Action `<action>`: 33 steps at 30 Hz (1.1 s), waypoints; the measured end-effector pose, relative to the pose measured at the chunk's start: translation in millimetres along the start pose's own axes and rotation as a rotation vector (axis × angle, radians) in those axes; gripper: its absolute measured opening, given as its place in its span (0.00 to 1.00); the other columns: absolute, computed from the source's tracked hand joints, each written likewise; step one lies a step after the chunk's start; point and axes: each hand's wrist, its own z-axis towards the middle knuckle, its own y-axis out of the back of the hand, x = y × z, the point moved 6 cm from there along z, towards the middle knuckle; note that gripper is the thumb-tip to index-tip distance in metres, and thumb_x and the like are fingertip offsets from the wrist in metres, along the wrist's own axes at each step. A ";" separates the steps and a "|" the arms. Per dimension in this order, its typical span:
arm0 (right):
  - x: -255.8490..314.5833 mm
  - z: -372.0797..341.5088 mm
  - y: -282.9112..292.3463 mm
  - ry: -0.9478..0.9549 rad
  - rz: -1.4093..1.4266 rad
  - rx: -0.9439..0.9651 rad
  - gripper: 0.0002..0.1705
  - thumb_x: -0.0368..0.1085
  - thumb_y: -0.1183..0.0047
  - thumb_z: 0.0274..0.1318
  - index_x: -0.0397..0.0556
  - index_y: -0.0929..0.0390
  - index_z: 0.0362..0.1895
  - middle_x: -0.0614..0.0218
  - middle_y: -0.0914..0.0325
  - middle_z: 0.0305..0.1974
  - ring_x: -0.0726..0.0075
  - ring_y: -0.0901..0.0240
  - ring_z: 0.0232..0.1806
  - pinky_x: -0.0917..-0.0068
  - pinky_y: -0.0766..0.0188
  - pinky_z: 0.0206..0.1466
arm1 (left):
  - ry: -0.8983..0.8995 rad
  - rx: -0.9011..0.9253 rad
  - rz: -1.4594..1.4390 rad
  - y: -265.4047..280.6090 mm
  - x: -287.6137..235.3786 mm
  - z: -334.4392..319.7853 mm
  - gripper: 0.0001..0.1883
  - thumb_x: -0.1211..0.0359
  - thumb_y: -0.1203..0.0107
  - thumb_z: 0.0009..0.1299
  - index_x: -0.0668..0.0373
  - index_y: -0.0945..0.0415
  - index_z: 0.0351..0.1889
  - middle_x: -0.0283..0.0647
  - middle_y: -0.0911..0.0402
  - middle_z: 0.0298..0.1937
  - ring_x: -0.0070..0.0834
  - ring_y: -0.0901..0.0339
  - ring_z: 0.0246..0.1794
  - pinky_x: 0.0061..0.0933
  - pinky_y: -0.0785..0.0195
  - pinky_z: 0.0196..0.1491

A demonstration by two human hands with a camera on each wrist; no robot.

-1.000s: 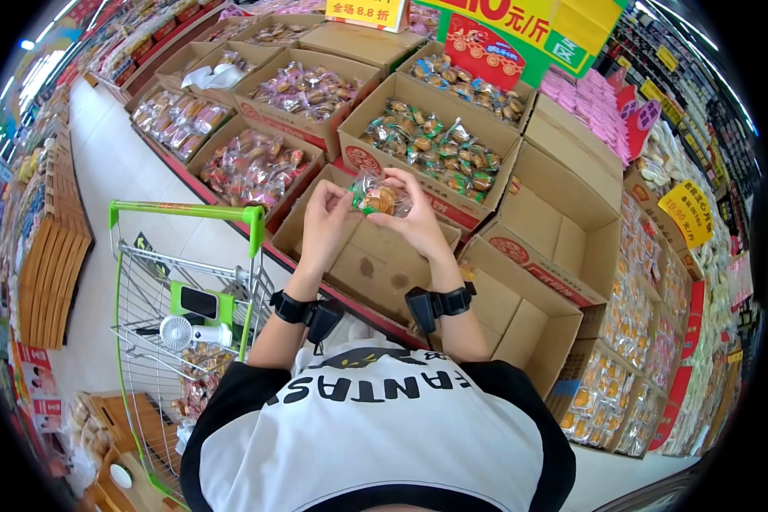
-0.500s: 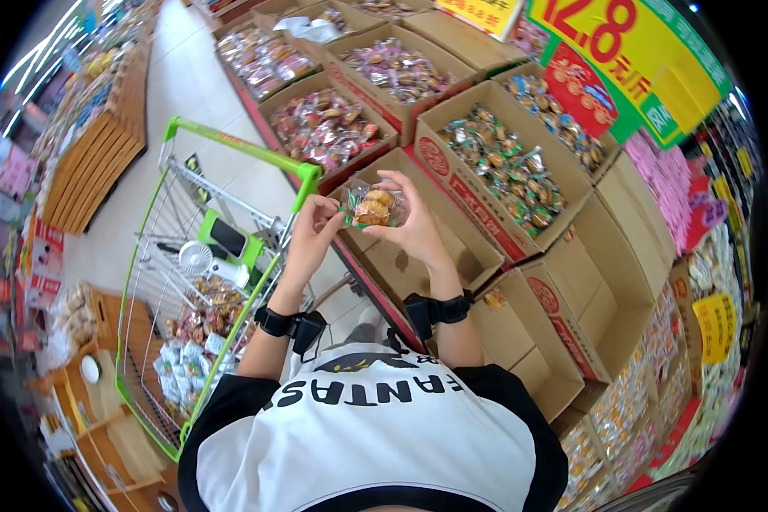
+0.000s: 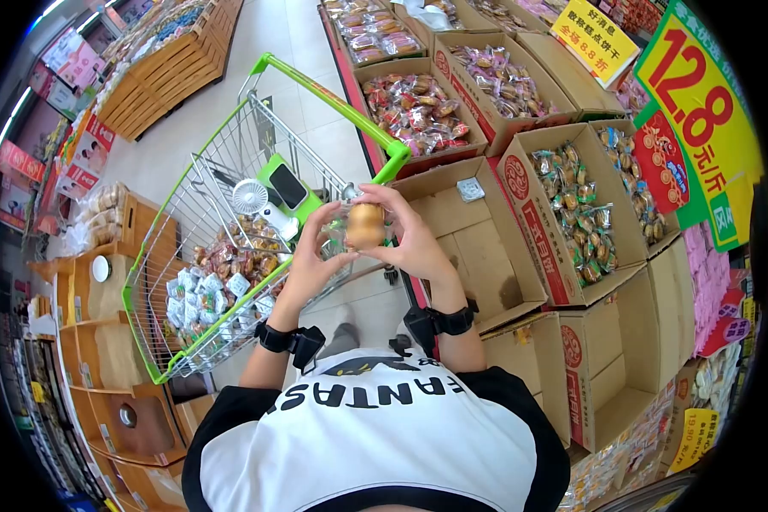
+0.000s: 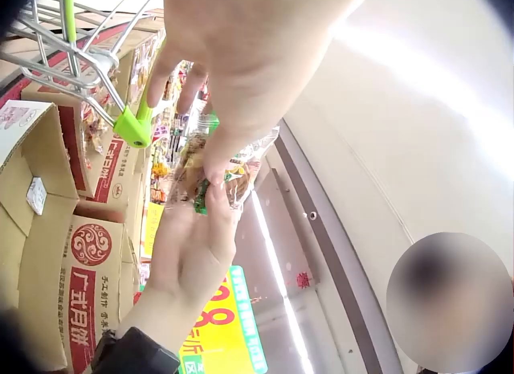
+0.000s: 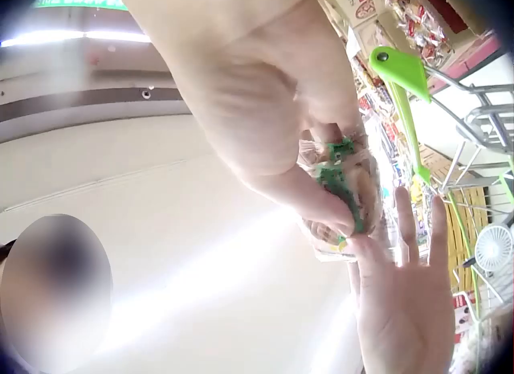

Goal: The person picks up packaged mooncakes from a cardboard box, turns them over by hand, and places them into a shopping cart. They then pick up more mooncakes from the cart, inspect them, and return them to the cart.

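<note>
In the head view, a clear-wrapped packet of round golden-brown pastries (image 3: 366, 226) is held up between both hands in front of the chest. Green print and crinkled film show on the pastry packet (image 4: 193, 173) in the left wrist view. My right hand (image 3: 414, 239) grips it from its side, index finger arched over the top and thumb at the lower edge. My left hand (image 3: 316, 247) curves round the opposite side, thumb pressing the packet's lower edge. In the right wrist view two fingers of the left hand (image 5: 409, 310) stand spread beside the packet (image 5: 341, 177).
A green-handled shopping cart (image 3: 350, 98) holds wrapped snacks, a phone and a small white fan (image 3: 250, 196). Cardboard boxes of packaged pastries (image 3: 414, 115) line the right. One nearer box (image 3: 461, 256) has a small white packet (image 3: 470, 189) inside. Wooden shelves (image 3: 102, 367) stand left.
The view has swung left, so the cart appears nearer the middle and the boxes further right. The packet has turned, with its stacked pastries now upright; both hands stay on it.
</note>
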 end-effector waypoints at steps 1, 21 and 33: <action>2.9 0.9 -3.4 -0.007 -0.005 0.007 0.41 0.25 0.41 0.30 0.49 0.44 0.54 0.65 0.37 0.48 0.68 0.41 0.53 0.72 0.45 0.57 | 0.013 0.013 0.038 3.1 2.2 -2.6 0.35 0.76 0.40 0.48 0.58 0.44 0.55 0.38 0.40 0.54 0.27 0.43 0.57 0.30 0.43 0.52; 26.9 62.6 -158.6 0.133 0.136 0.148 0.52 0.23 0.40 0.29 0.50 0.58 0.60 0.60 0.38 0.50 0.63 0.44 0.56 0.70 0.46 0.58 | -0.389 -0.148 -0.042 156.0 -29.3 -58.2 0.28 0.80 0.41 0.44 0.58 0.39 0.44 0.43 0.33 0.48 0.32 0.37 0.52 0.31 0.46 0.55; -9.0 93.4 -256.0 -0.001 0.074 0.345 0.45 0.25 0.39 0.29 0.49 0.47 0.56 0.61 0.39 0.54 0.68 0.45 0.57 0.71 0.49 0.58 | -0.301 -0.331 0.009 242.1 1.1 -113.1 0.29 0.79 0.40 0.44 0.57 0.40 0.45 0.42 0.35 0.50 0.31 0.38 0.53 0.31 0.45 0.54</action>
